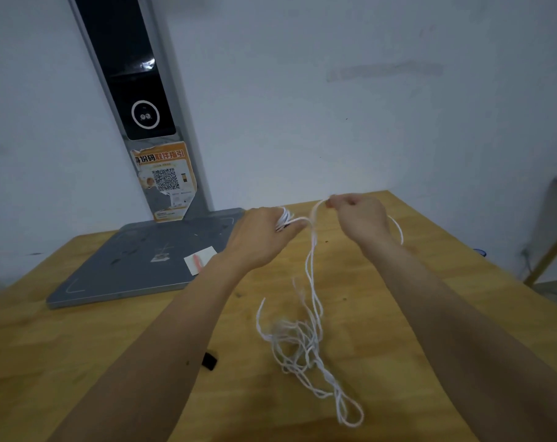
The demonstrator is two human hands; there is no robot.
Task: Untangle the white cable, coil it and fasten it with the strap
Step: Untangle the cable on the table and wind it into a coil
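Observation:
A thin white cable [302, 339] lies in a loose tangle on the wooden table [79, 362], with strands rising to both raised hands. My left hand [264, 234] holds several turns of the cable wound around its fingers. My right hand [360, 218] pinches a strand of the cable between thumb and finger, just right of the left hand. A loop of cable also hangs behind the right wrist. A small black strap [209, 361] lies on the table beside my left forearm, partly hidden by it.
A grey flat base plate [127, 269] with a tall upright post [137, 90] stands at the back left of the table, carrying an orange QR sticker [166, 180]. A white paper slip [199, 261] lies on the plate. The table's right edge drops off near a shelf frame [551, 237].

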